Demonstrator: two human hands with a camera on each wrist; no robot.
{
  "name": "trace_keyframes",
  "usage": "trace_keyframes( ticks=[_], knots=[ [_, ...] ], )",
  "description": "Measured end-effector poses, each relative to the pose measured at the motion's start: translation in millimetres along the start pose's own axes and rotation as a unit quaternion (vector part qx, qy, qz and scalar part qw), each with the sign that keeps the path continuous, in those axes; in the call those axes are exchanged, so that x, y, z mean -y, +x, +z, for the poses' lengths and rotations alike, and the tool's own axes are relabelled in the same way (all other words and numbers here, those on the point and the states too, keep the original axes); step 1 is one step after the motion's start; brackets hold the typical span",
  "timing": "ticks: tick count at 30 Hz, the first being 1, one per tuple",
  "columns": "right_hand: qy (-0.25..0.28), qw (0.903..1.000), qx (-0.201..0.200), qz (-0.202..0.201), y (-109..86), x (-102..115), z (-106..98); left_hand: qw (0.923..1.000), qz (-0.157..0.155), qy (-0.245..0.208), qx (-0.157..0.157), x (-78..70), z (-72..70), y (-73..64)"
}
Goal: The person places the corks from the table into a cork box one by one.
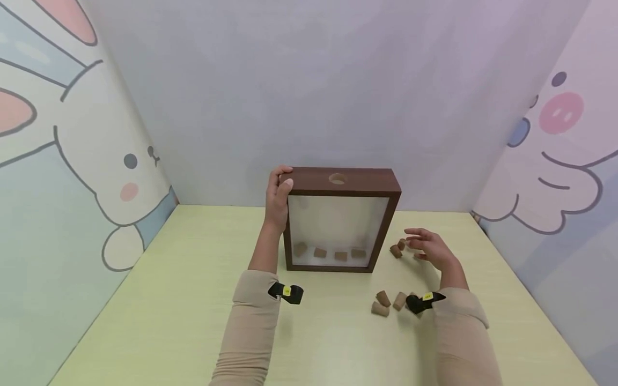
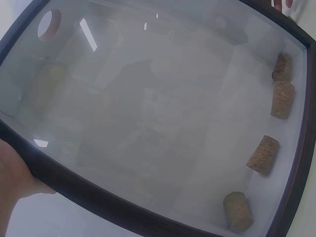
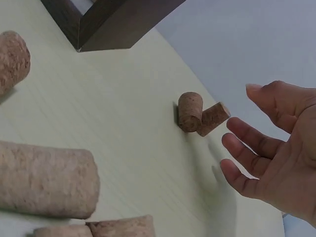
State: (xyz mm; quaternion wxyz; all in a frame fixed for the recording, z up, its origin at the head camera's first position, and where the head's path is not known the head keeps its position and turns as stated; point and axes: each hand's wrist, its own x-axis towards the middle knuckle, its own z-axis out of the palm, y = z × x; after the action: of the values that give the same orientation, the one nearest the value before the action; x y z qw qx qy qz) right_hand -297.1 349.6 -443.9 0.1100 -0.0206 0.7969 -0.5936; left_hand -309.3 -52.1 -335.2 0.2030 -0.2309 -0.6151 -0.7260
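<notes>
A dark brown shadow box (image 1: 309,180) stands upright on the table, with a clear front and a round hole in its top. My left hand (image 1: 277,201) grips its upper left corner, thumb on the top and fingers toward the back. Inside, several corks (image 2: 282,100) lie along the bottom. To the right of the box, my right hand (image 1: 431,249) hovers with fingers loosely spread and nothing in them. Just beyond its fingertips, two loose corks (image 3: 190,112) lie against each other on the table.
More corks (image 1: 380,309) lie on the pale yellow-green table (image 1: 193,321) in front of the box's right side, partly covered by the right wrist camera (image 1: 425,302). A pale curtain (image 1: 309,96) hangs behind. Cartoon-printed panels (image 1: 96,161) flank the table.
</notes>
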Motion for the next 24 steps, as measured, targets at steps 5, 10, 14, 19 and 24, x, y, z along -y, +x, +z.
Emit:
trace_keyframes(
  ticks=[5, 10, 14, 19, 24],
  knots=[
    [-0.009, 0.9996, 0.011, 0.022, 6.6, -6.4, -3.8, 1.0, 0.001, 0.0, -0.004, 3.0, -0.3, 0.5],
    [-0.025, 0.9991, 0.019, 0.027, 13.8, -10.7, -5.9, 0.9999, 0.006, -0.001, -0.013, 2.8, 0.0, 1.3],
    [-0.042, 0.9983, 0.018, 0.037, 18.9, -11.7, -5.5, 0.9999, 0.009, -0.008, -0.008, 3.8, 0.8, 2.7],
    [-0.067, 0.9971, 0.011, 0.036, 24.9, -11.4, -2.4, 1.0, 0.0, -0.007, 0.002, -2.3, 1.2, 3.2],
    [-0.089, 0.9952, 0.005, 0.042, 25.3, -10.5, -1.4, 1.0, 0.0, -0.002, -0.002, -22.2, 5.5, -4.7]
  ],
)
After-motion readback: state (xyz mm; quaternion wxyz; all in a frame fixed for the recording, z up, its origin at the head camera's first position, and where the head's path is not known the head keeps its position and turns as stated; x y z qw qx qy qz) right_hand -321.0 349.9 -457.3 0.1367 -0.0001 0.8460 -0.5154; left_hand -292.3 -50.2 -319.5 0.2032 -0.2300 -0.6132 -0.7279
